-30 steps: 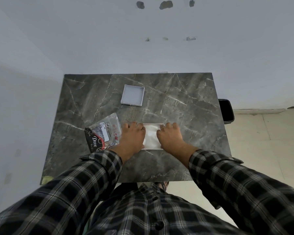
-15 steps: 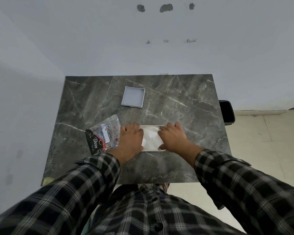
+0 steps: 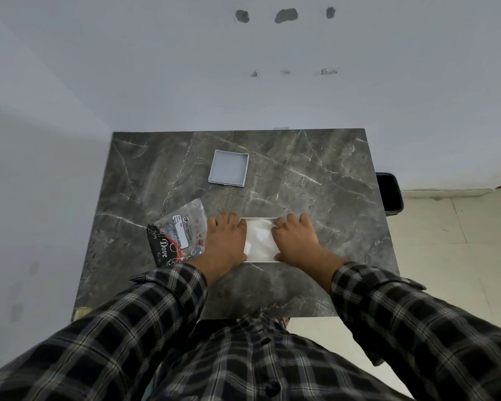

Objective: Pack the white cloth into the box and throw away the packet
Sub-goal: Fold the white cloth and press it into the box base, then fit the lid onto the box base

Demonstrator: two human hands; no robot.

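Observation:
A shallow white box lies on the dark marble table near its front edge. The white cloth sits folded inside it. My left hand lies palm down over the box's left side, gripping it. My right hand covers the right side, its fingertips pressing on the cloth's right edge. The thumbs are hidden. The clear packet, with a black "Dove" card and a white label, lies flat just left of my left hand.
A second shallow white tray or lid lies open side up toward the far middle of the table. A black bin stands on the floor off the table's right edge. White walls close the left and far sides.
Both hands have stayed on the box. My right fingers reached further over the cloth half a second ago and have drawn back a little toward the right edge.

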